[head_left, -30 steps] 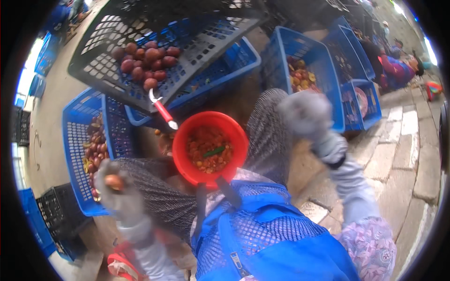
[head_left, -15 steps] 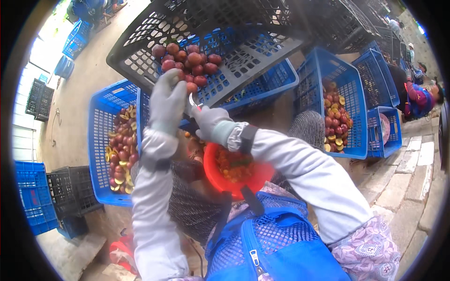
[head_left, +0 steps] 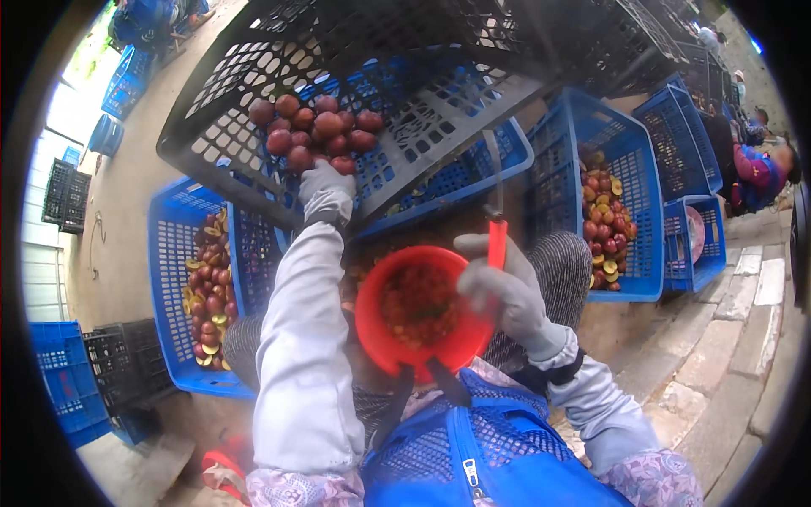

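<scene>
My gloved left hand (head_left: 325,188) reaches into a tilted black plastic crate (head_left: 422,135). Its fingers close round a purple-red fruit (head_left: 343,166) at the near edge of a small heap of round fruits (head_left: 317,127); the fingertips are partly hidden. In my gloved right hand (head_left: 511,296) is a red-handled knife (head_left: 497,243), held upright with its thin metal blade pointing away from me. That hand is just right of a red bowl (head_left: 372,338), which sits between my knees with orange-red pulp (head_left: 418,300) in it.
Cut fruit halves (head_left: 211,296) lie in a blue crate (head_left: 160,279) on the left. More halves (head_left: 606,224) fill part of a blue crate (head_left: 646,211) on the right. Another blue crate (head_left: 507,160) stands under the black one. A person (head_left: 760,165) sits far right.
My right hand has drawn the knife back from the crate to the bowl's right side. My left hand now touches the fruit heap. The view has shifted slightly.
</scene>
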Available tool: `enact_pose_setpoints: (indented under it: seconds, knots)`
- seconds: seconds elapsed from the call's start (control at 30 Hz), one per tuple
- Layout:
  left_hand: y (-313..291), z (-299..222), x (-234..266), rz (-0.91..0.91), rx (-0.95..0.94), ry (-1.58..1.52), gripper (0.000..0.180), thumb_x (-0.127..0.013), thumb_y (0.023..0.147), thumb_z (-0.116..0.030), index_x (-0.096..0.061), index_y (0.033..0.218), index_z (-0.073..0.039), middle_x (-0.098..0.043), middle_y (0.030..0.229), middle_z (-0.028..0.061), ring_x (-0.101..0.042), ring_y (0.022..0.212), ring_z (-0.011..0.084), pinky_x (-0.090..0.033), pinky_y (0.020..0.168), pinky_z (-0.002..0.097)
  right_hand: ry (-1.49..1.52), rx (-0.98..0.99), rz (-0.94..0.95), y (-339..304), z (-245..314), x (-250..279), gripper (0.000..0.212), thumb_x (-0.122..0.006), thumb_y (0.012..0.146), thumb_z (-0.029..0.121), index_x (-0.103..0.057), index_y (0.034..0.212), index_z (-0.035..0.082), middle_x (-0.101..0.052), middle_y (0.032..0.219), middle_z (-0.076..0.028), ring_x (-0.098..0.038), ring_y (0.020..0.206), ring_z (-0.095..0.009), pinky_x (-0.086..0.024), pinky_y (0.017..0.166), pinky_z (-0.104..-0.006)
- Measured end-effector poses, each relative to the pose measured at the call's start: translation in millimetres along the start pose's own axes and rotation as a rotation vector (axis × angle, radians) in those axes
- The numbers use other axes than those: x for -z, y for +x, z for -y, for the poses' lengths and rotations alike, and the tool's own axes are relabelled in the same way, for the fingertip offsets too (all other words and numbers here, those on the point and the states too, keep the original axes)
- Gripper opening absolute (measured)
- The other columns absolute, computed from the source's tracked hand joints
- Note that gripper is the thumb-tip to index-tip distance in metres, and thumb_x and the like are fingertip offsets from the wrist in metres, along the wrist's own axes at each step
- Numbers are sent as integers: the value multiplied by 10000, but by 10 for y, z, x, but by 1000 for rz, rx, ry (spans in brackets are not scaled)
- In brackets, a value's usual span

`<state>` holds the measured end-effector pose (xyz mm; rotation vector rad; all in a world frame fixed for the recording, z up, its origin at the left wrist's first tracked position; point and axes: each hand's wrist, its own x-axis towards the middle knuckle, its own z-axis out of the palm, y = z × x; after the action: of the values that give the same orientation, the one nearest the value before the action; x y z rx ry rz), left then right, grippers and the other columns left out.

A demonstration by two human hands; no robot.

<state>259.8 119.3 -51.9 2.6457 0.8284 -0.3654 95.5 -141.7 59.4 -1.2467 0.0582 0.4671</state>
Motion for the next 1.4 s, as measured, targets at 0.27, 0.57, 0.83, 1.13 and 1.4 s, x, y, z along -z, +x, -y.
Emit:
enact_pose_setpoints:
  seconds: [0.27, 0.57, 0.83, 1.13, 1.4]
  knots:
    - [22, 263, -68, 21, -31, -445, 440, -618, 803, -309, -481, 1184, -138, -594, 956, 168, -625, 851, 316, -515, 712, 390, 70, -9, 35, -62, 86, 23, 273, -433, 948, 207, -497, 1125, 10, -552, 701, -7, -477, 537, -45, -395, 517, -198]
    - [-1580, 527, 308, 1100, -275, -2066, 613, -549, 850, -376, -394, 1310, -2, -514, 1211, 210, -603, 862, 274, -502, 739, 350, -21, -56, 115, -94, 3, -96, 303, -379, 985, 309, -515, 1071, 52, -503, 576, 1, -323, 390, 3, -251, 376, -155]
    - [-2406, 677, 110, 1102, -224, -2312, 700, -532, 851, -403, -312, 1360, 24, -449, 1285, 231, -554, 988, 299, -458, 858, 360, -256, -57, 212, -398, -206, -338, 312, -376, 983, 305, -529, 949, 35, -502, 577, 10, -462, 460, -40, -368, 445, -199]
    - [-2560, 842, -18, 855, -118, -2288, 584, -493, 878, -354, -392, 1318, 17, -539, 1180, 253, -603, 941, 291, -493, 815, 392, -338, 1, 290, -768, -350, -294, 330, -382, 980, 350, -504, 948, 45, -522, 577, -10, -507, 495, -64, -409, 491, -226]
    - [-2652, 805, -57, 870, -246, -2222, 547, -448, 897, -375, -441, 1275, 21, -512, 1229, 217, -550, 1044, 295, -450, 874, 391, -168, -145, 227, -683, -291, -314, 331, -367, 988, 321, -548, 950, 46, -505, 578, 5, -454, 457, -48, -375, 457, -197]
